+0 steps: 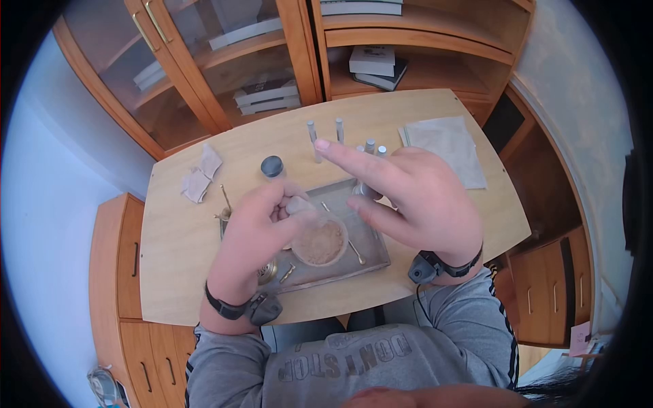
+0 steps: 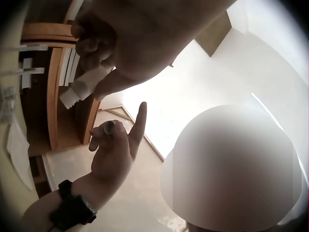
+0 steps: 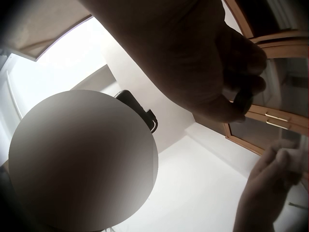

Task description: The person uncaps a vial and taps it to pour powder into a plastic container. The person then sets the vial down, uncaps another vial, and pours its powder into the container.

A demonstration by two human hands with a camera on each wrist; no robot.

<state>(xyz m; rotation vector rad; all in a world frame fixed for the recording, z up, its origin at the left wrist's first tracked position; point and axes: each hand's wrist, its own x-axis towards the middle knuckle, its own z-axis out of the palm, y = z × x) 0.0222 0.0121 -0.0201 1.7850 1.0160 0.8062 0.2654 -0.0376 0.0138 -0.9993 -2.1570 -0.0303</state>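
My left hand (image 1: pixel 255 221) grips a small translucent bottle (image 1: pixel 299 205), which overlaps the upper-left rim of the bowl in the head view. The left wrist view shows the bottle (image 2: pixel 88 84) uncapped, its threaded neck tilted downward. To the right, my right hand (image 1: pixel 422 197) pinches a small round grey cap (image 2: pixel 110 127) between thumb and fingers, index finger stretched out. The same cap (image 3: pixel 243 100) looks dark in the right wrist view. Below the hands, a clear bowl (image 1: pixel 320 264) of brown powder sits on a grey tray (image 1: pixel 381 253).
Brass tools, including a thin stick (image 1: pixel 356 253) and a short piece (image 1: pixel 288 273), lie on the tray around the bowl. Behind stand a dark-lidded jar (image 1: pixel 272 167) and slim vials (image 1: pixel 339 128). A grey sheet (image 1: pixel 449 146) lies right, crumpled cloth (image 1: pixel 203 173) left.
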